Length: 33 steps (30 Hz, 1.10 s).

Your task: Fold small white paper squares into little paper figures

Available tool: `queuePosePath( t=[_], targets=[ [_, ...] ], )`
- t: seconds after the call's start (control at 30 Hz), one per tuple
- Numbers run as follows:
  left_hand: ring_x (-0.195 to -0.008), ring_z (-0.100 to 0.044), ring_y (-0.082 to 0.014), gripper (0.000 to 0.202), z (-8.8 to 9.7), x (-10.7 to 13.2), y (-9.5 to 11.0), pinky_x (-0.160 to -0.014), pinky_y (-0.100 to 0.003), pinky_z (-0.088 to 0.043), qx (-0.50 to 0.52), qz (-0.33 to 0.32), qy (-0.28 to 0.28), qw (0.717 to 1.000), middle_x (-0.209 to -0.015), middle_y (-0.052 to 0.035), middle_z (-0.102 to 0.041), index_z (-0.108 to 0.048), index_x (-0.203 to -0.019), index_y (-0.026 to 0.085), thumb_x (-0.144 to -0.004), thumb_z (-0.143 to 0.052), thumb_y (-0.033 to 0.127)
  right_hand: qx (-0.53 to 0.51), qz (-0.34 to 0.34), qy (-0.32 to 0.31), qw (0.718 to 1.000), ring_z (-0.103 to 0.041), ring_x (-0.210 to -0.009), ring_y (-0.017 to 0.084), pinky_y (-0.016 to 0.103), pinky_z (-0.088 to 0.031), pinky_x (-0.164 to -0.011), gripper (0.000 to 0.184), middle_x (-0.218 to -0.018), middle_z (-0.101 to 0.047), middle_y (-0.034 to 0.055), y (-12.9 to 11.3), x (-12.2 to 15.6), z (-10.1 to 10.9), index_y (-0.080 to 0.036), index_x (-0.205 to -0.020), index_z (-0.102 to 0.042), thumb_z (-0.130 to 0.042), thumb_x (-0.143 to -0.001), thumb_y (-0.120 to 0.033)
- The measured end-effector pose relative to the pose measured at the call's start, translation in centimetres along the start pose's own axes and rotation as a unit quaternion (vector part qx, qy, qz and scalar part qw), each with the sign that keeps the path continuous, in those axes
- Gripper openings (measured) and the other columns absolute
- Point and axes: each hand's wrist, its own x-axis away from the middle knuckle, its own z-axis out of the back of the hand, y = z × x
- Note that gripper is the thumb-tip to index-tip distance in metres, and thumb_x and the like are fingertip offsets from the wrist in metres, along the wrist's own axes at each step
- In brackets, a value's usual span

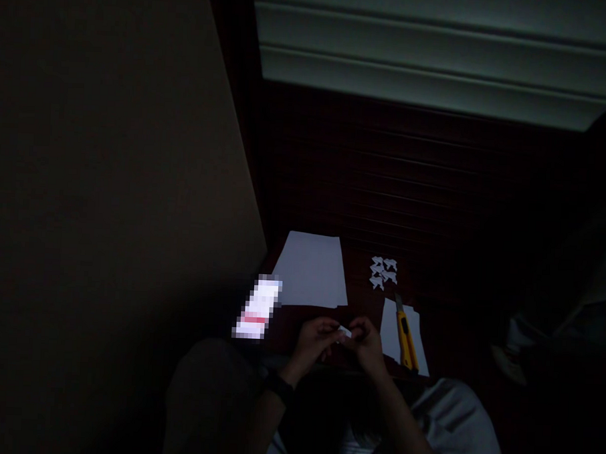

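Between my two hands, just above the front edge of the dark table, is a small folded piece of white paper (pixel 345 331). My left hand (pixel 319 336) pinches it from the left side, with a dark band on that wrist. From the right, the fingers of my right hand (pixel 365 343) close on the same piece. To the right lies a yellow utility knife (pixel 407 338), blade out, across a small stack of white paper (pixel 390 328). Several little folded paper shapes (pixel 377 270) sit grouped beyond my right hand.
A stack of larger white sheets (pixel 311 271) lies at the back left of the table. A lit phone (pixel 259 309), its screen blurred, is at the left edge. A plain wall (pixel 136 146) rises on the left. At the far right, a shoe (pixel 508 363) shows dimly.
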Motion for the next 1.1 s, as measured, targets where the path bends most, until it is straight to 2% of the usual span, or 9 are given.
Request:
queuePosePath(
  t=[0.17,0.3,0.53,0.7,0.83,0.97,1.1],
  targets=[
    [-0.030,-0.039,-0.0025,0.039,0.1,-0.2,-0.2,-0.027,-0.015,-0.022,-0.024,0.014,-0.027,0.999,-0.065,-0.0024,-0.062,-0.061,-0.090,0.012,-0.064,-0.065,0.041,0.018,0.011,-0.039,0.999,-0.040,-0.049,0.009,0.018,-0.032,-0.044,0.035,-0.057,-0.045,-0.0070,-0.4,0.1,0.4,-0.020,-0.077,-0.047,-0.074,-0.054,-0.023],
    [-0.030,-0.037,-0.0025,0.038,-0.1,-0.4,-0.5,-0.027,-0.015,-0.021,-0.031,0.009,-0.009,0.999,-0.063,-0.0025,-0.061,-0.062,-0.086,0.011,-0.066,-0.062,0.044,0.027,0.031,-0.036,0.999,-0.041,-0.053,0.009,0.018,-0.034,-0.048,0.032,-0.060,-0.044,-0.0066,-0.6,0.1,0.5,-0.020,-0.075,-0.046,-0.072,-0.057,-0.024],
    [-0.030,-0.037,-0.0025,0.037,-0.6,-0.5,-0.5,-0.029,-0.015,-0.022,-0.021,0.001,0.012,1.000,-0.057,0.0000,-0.058,-0.062,-0.082,0.011,-0.063,-0.065,0.043,0.053,-0.014,-0.080,0.995,-0.045,-0.053,0.010,0.020,-0.035,-0.047,0.045,-0.062,-0.050,-0.0058,-1.1,-0.1,0.5,-0.020,-0.088,-0.052,-0.075,-0.050,-0.027],
    [-0.030,-0.038,-0.0030,0.037,-0.6,-0.2,0.2,-0.031,-0.016,-0.024,-0.010,0.005,0.018,1.000,-0.052,0.0030,-0.055,-0.062,-0.081,0.012,-0.059,-0.069,0.040,0.056,-0.031,-0.056,0.996,-0.046,-0.051,0.012,0.021,-0.035,-0.046,0.040,-0.061,-0.054,-0.0045,-1.3,-0.1,0.1,-0.021,-0.082,-0.057,-0.075,-0.047,-0.026],
    [-0.031,-0.038,-0.0031,0.037,-0.8,-0.5,-0.3,-0.031,-0.015,-0.023,0.007,-0.008,0.033,0.999,-0.049,0.0036,-0.053,-0.062,-0.080,0.012,-0.059,-0.069,0.041,0.062,-0.027,-0.044,0.997,-0.045,-0.049,0.011,0.021,-0.034,-0.044,0.036,-0.059,-0.053,-0.0047,-1.1,0.0,-0.1,-0.021,-0.080,-0.059,-0.074,-0.047,-0.026],
    [-0.037,-0.046,-0.0052,0.035,-1.0,-0.9,-1.0,-0.035,-0.016,-0.031,0.019,-0.029,0.058,0.998,-0.058,-0.0011,-0.060,-0.062,-0.076,0.011,-0.058,-0.070,0.040,0.058,-0.008,-0.052,0.997,-0.044,-0.050,0.011,0.020,-0.034,-0.045,0.038,-0.058,-0.051,-0.0050,-1.2,0.1,0.2,-0.020,-0.086,-0.059,-0.073,-0.052,-0.028],
    [-0.027,-0.038,-0.0034,0.038,-0.8,-0.7,-0.8,-0.027,-0.016,-0.023,-0.007,-0.017,0.056,0.998,-0.055,-0.0002,-0.059,-0.060,-0.080,0.012,-0.064,-0.063,0.046,0.038,0.005,-0.077,0.996,-0.045,-0.054,0.011,0.020,-0.036,-0.048,0.045,-0.061,-0.050,-0.0046,-1.5,0.4,0.5,-0.020,-0.099,-0.057,-0.071,-0.057,-0.031]
  ],
)
